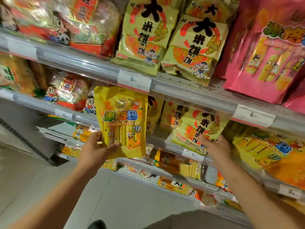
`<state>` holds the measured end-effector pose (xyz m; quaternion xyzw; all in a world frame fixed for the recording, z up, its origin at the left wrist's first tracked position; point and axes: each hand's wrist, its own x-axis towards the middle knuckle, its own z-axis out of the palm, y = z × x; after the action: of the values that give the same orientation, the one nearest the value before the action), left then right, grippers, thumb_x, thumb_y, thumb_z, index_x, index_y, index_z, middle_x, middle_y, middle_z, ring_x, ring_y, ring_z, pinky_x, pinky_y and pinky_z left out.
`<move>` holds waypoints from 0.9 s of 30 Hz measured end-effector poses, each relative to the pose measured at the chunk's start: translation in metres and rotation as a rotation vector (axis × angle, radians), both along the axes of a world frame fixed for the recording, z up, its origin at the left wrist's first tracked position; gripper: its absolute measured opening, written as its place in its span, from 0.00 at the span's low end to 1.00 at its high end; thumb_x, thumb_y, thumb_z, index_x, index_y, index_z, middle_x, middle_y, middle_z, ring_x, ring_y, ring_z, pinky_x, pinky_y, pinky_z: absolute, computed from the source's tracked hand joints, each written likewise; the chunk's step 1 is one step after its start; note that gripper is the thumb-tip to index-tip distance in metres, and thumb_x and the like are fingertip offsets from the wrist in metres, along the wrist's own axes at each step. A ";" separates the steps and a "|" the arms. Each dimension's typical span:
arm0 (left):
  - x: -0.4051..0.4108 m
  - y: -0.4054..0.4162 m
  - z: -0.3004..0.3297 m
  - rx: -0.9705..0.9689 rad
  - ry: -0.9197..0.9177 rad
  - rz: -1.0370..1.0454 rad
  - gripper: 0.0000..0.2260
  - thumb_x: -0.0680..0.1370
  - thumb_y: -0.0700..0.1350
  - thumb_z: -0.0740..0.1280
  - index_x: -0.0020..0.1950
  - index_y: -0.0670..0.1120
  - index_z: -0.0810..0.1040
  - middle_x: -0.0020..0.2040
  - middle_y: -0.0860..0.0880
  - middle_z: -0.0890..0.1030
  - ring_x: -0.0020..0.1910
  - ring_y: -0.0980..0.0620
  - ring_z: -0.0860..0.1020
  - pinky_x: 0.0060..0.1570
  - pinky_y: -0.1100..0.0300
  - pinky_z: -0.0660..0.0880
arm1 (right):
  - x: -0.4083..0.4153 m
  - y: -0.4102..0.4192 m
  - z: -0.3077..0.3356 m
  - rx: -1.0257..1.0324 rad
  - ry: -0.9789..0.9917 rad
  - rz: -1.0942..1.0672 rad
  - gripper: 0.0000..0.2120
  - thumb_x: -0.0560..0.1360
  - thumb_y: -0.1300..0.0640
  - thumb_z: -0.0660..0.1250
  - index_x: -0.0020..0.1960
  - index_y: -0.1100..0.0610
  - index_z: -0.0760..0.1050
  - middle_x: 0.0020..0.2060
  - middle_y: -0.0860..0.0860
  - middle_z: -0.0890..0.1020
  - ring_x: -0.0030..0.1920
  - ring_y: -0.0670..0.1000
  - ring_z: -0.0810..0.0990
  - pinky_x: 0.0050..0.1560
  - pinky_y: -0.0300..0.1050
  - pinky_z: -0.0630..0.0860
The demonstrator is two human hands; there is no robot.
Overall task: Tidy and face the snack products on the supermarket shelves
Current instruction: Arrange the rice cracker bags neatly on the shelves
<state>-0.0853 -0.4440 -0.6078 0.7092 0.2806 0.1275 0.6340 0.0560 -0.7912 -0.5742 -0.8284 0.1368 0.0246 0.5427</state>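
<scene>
Left grip point(100, 146) holds yellow rice-stick bag point(121, 119) | right grip point(214, 145) pinches rice-cracker pack point(200, 129) at 3 o'clock | advice: seat packs upright, labels outward

Held snack bag point(121, 121) bright yellow, blue-green lettering; rice-cracker packs point(191, 47) pale yellow, black characters; pink bag point(267, 52).

The left hand point(97, 147) covers the lower left corner of the yellow snack bag point(121, 120). The right hand point(214, 146) hides the bottom edge of the rice cracker pack point(200, 128). Up and left of the left hand, the red packets point(66, 22) are blurred, their print unreadable.
</scene>
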 end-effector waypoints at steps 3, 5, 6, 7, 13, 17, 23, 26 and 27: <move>-0.001 0.033 -0.003 0.000 0.001 -0.084 0.17 0.67 0.48 0.79 0.50 0.53 0.77 0.48 0.49 0.83 0.47 0.45 0.83 0.45 0.43 0.81 | -0.016 0.030 0.008 0.091 0.021 -0.040 0.12 0.72 0.55 0.75 0.52 0.54 0.77 0.48 0.51 0.83 0.48 0.51 0.81 0.47 0.51 0.78; 0.000 0.050 -0.003 0.004 0.006 -0.118 0.17 0.67 0.49 0.79 0.50 0.54 0.76 0.47 0.49 0.83 0.45 0.46 0.83 0.43 0.43 0.81 | -0.025 0.045 0.008 0.107 0.035 -0.045 0.10 0.72 0.55 0.75 0.50 0.53 0.76 0.46 0.49 0.82 0.46 0.49 0.80 0.40 0.45 0.77; 0.000 0.058 -0.003 0.009 0.009 -0.129 0.17 0.67 0.49 0.79 0.51 0.54 0.76 0.47 0.49 0.83 0.44 0.47 0.83 0.42 0.45 0.82 | -0.030 0.053 0.008 0.133 0.052 -0.052 0.10 0.72 0.54 0.75 0.48 0.52 0.75 0.45 0.48 0.81 0.45 0.48 0.79 0.38 0.44 0.77; 0.001 0.064 -0.003 0.010 0.008 -0.139 0.18 0.67 0.49 0.79 0.51 0.54 0.76 0.47 0.49 0.83 0.44 0.47 0.83 0.39 0.47 0.82 | -0.034 0.059 0.006 0.146 0.066 -0.051 0.09 0.72 0.54 0.75 0.47 0.50 0.74 0.45 0.46 0.80 0.44 0.47 0.78 0.40 0.46 0.77; 0.007 0.088 0.006 0.021 0.021 -0.207 0.18 0.68 0.47 0.79 0.54 0.48 0.77 0.46 0.46 0.83 0.43 0.45 0.83 0.29 0.59 0.77 | -0.047 0.083 0.007 0.061 0.065 -0.053 0.28 0.73 0.54 0.74 0.67 0.63 0.68 0.48 0.45 0.73 0.52 0.52 0.76 0.53 0.51 0.74; 0.006 0.091 0.005 -0.013 0.021 -0.218 0.19 0.68 0.45 0.79 0.54 0.47 0.77 0.48 0.45 0.82 0.45 0.44 0.82 0.41 0.48 0.82 | -0.031 0.083 0.014 -0.034 0.009 -0.057 0.30 0.74 0.52 0.73 0.71 0.63 0.67 0.51 0.50 0.77 0.41 0.43 0.75 0.45 0.37 0.72; 0.003 0.094 0.005 -0.020 0.012 -0.175 0.16 0.67 0.44 0.79 0.50 0.50 0.76 0.45 0.46 0.83 0.41 0.49 0.83 0.31 0.63 0.78 | 0.005 0.090 0.033 -0.066 0.070 -0.046 0.33 0.76 0.54 0.70 0.75 0.61 0.60 0.71 0.58 0.69 0.69 0.59 0.69 0.58 0.46 0.65; 0.003 0.097 0.004 -0.008 0.022 -0.165 0.17 0.67 0.45 0.79 0.50 0.51 0.75 0.47 0.45 0.82 0.44 0.46 0.82 0.36 0.57 0.80 | 0.015 0.096 0.031 -0.166 0.119 0.004 0.28 0.77 0.54 0.69 0.73 0.60 0.64 0.69 0.58 0.72 0.67 0.59 0.71 0.54 0.43 0.64; 0.003 0.097 0.004 -0.008 0.022 -0.170 0.17 0.67 0.45 0.79 0.51 0.51 0.75 0.47 0.45 0.82 0.45 0.45 0.82 0.37 0.55 0.80 | 0.017 0.098 0.028 -0.190 0.142 0.017 0.27 0.77 0.54 0.69 0.72 0.59 0.65 0.69 0.57 0.72 0.67 0.59 0.71 0.53 0.43 0.64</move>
<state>-0.0825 -0.3467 -0.6034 0.7293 0.2266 0.0644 0.6423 0.0731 -0.6932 -0.5465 -0.8733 0.1694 0.0746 0.4506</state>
